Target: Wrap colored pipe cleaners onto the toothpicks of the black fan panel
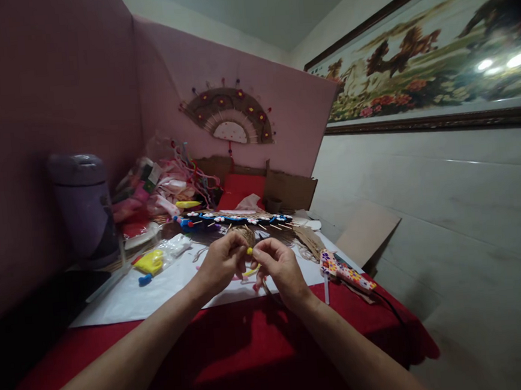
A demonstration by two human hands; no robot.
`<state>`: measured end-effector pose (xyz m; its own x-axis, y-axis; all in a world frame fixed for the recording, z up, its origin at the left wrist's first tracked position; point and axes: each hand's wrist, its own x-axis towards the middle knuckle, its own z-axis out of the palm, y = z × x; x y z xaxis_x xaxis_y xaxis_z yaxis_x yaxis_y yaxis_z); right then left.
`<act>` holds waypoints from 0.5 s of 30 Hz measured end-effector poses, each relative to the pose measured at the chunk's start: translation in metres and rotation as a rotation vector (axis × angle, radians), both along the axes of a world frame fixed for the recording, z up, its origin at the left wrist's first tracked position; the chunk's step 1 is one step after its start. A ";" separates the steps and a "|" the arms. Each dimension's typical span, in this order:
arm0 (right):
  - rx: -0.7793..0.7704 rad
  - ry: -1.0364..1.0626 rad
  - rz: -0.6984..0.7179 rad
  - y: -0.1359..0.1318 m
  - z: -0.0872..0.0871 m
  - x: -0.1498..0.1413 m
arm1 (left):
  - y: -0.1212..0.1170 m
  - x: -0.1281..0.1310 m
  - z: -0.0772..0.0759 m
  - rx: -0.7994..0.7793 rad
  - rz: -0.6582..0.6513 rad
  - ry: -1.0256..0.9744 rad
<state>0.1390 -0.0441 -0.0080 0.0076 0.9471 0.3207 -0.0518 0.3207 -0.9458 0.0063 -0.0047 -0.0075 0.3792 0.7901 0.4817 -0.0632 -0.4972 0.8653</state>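
Observation:
Over the white paper (pixel 115 302), my left hand (pixel 221 263) and my right hand (pixel 285 272) meet, fingertips pinched. Between them shows a small yellow lump of clay (pixel 249 251), which both hands touch. Below my right hand hangs a dark curved thing, maybe a scissors handle; its shape is partly hidden. Pink and yellow bits lie beneath the hands, mostly covered by them. Just behind stands a ball of twine (pixel 244 235). Farther back rests a dark fan (pixel 239 219) with blue edging, white flowers and thin sticks.
A flowered glue gun (pixel 345 270) lies at right, its cord trailing over the red cloth (pixel 201 356). At left are an opened packet of yellow clay (pixel 151 262) and a purple flask (pixel 85 209). Plastic bags (pixel 173 184) pile up behind. A decorated fan (pixel 229 110) hangs on the pink panel.

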 end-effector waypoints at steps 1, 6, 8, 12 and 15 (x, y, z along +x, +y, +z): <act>0.021 -0.009 -0.013 0.000 -0.001 0.000 | 0.000 0.000 0.001 -0.025 -0.017 -0.035; 0.142 -0.099 -0.077 0.002 -0.008 0.000 | 0.000 0.001 0.004 -0.113 -0.068 -0.144; 0.168 -0.139 -0.109 0.002 -0.009 -0.001 | -0.001 0.002 0.005 -0.129 -0.074 -0.153; 0.199 -0.200 -0.159 0.000 -0.009 0.000 | -0.003 0.002 0.005 -0.109 -0.083 -0.152; 0.198 -0.206 -0.182 0.000 -0.010 0.001 | -0.003 0.001 0.003 -0.052 -0.092 -0.123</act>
<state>0.1405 -0.0444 -0.0182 0.0865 0.8554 0.5107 0.2085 0.4857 -0.8489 0.0075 -0.0077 -0.0049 0.3920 0.7796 0.4884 -0.2139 -0.4391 0.8726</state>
